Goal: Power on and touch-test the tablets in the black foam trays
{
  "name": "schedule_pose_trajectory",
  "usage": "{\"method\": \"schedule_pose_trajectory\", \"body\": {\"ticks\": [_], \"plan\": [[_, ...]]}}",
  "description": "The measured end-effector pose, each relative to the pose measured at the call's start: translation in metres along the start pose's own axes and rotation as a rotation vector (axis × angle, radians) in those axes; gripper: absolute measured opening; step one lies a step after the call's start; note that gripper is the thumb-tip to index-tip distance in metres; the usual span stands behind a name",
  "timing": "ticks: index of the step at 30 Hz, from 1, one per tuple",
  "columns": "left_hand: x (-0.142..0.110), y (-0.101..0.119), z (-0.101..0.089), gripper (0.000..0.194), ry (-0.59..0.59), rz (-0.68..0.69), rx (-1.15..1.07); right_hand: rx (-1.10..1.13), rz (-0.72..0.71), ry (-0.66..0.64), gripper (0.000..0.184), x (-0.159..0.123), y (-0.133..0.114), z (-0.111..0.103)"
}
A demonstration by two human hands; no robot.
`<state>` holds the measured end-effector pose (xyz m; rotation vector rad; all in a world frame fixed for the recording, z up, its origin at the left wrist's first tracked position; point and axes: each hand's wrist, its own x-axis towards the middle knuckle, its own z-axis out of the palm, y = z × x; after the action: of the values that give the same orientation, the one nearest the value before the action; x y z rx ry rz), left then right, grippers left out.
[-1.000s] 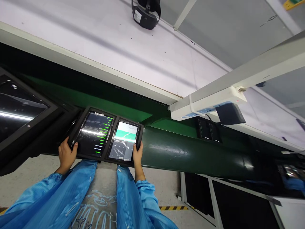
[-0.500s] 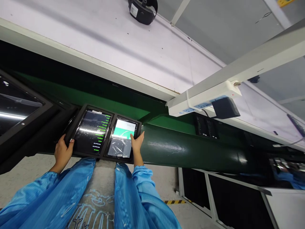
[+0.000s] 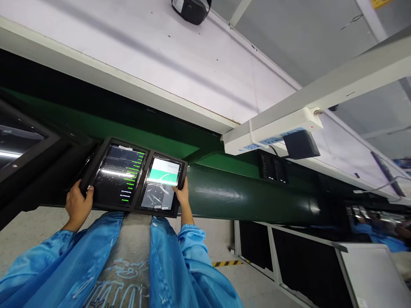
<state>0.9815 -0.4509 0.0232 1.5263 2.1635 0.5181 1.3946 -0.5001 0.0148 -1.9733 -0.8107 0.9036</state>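
In front of my body is a black tray (image 3: 143, 180) with two compartments, each holding a tablet. The left tablet (image 3: 116, 179) has a dark screen with lines of mostly green text. On the right tablet (image 3: 161, 179) there is a number pad below a green band. My left hand (image 3: 78, 206) is closed on the tray's left edge, thumb on top. Closed on the opposite edge is my right hand (image 3: 183, 197), its thumb reaching over the right tablet's screen. The fingers under the tray are hidden.
A green conveyor belt (image 3: 221, 194) runs beneath the tray, with another black tray (image 3: 272, 167) farther right. At left stands a large dark-framed tray (image 3: 24, 141). Overhead, a power strip (image 3: 272, 132) hangs on a white beam beside a white shelf (image 3: 128, 47).
The whole view has shifted slightly, so the tray and both hands appear a little farther left. Both hands keep their hold, and the right thumb still lies at the right tablet's screen.
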Motion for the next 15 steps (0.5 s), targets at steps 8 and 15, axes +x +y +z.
{"method": "schedule_pose_trajectory", "body": {"ticks": [8,15], "plan": [[0.000,0.001,0.001,0.069,0.010,-0.008,0.034,-0.026,0.008,0.073,0.088,0.003,0.002,0.006],[-0.002,0.004,0.001,0.069,0.009,-0.024,0.056,-0.270,0.047,0.196,0.105,0.016,-0.020,0.026]]}}
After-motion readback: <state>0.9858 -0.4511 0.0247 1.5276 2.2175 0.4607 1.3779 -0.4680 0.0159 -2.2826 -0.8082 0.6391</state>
